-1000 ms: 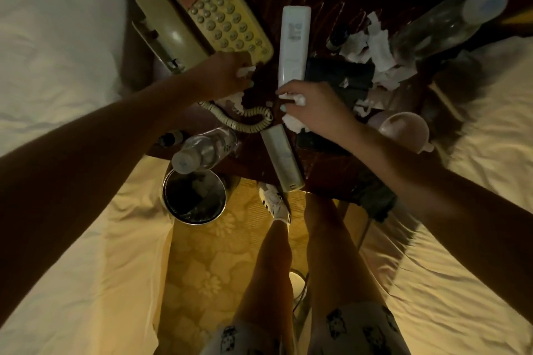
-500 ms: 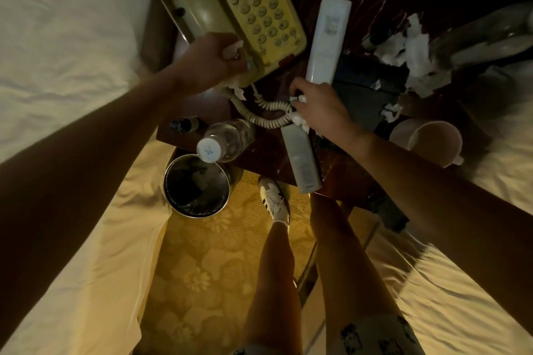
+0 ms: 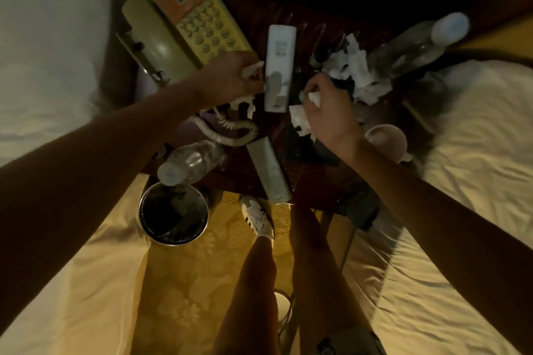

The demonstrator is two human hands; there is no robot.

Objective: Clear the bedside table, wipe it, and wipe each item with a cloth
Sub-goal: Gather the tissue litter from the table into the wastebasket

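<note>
The dark wooden bedside table (image 3: 314,181) is cluttered. My left hand (image 3: 230,78) grips crumpled white tissue just left of a white remote (image 3: 279,66) lying upright in the middle. My right hand (image 3: 328,106) holds another wad of white tissue (image 3: 302,118) just right of that remote. A beige telephone (image 3: 178,23) with an orange display panel sits at the back left, its coiled cord (image 3: 230,130) trailing forward. A second grey remote (image 3: 269,170) lies at the front edge. More torn tissue (image 3: 357,72) is piled at the back right.
A plastic bottle (image 3: 190,161) lies at the table's front left corner above a round metal bin (image 3: 173,213) on the floor. Another bottle (image 3: 418,43) lies at the back right, a pale cup (image 3: 386,141) on the right. Beds flank both sides. My legs and a shoe (image 3: 256,216) stand in front.
My left hand moved right from the telephone's front edge to the white remote's left side. My right hand shifted right, off the remote's lower end, still holding tissue.
</note>
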